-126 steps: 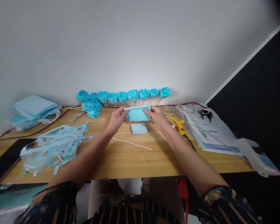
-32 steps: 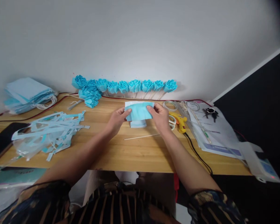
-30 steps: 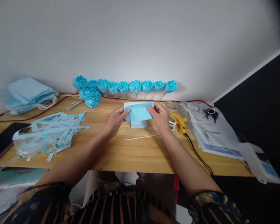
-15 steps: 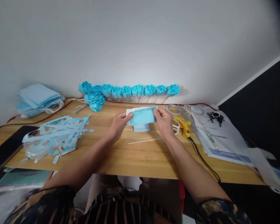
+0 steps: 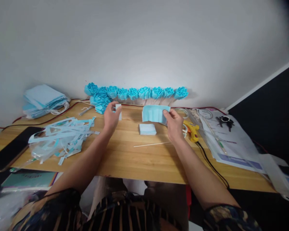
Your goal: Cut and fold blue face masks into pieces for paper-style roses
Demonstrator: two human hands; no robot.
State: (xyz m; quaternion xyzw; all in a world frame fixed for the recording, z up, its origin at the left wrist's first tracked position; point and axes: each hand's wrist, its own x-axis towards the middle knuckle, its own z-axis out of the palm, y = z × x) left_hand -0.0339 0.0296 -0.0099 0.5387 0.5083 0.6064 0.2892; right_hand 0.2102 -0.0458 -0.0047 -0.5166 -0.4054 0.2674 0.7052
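Observation:
My right hand (image 5: 175,123) pinches a light blue sheet (image 5: 154,113) by its right edge and holds it above the wooden table (image 5: 139,158). My left hand (image 5: 111,116) is off to the left, closed on a small pale white-blue piece (image 5: 118,108). Between the hands a small stack of folded blue squares (image 5: 147,129) lies on the table. A thin wooden stick (image 5: 151,144) lies just in front of the stack.
A row of blue paper flowers (image 5: 137,93) leans on the wall. Cut mask strips (image 5: 62,136) and a mask stack (image 5: 43,100) lie left, with a dark phone (image 5: 11,149). A yellow glue gun (image 5: 193,131), tape roll (image 5: 183,112), papers (image 5: 221,138) and keys (image 5: 223,120) lie right.
The two hands have drawn apart. The white-blue layer came away leftward in my left hand while the blue sheet stayed in my right. The stack underneath is now uncovered.

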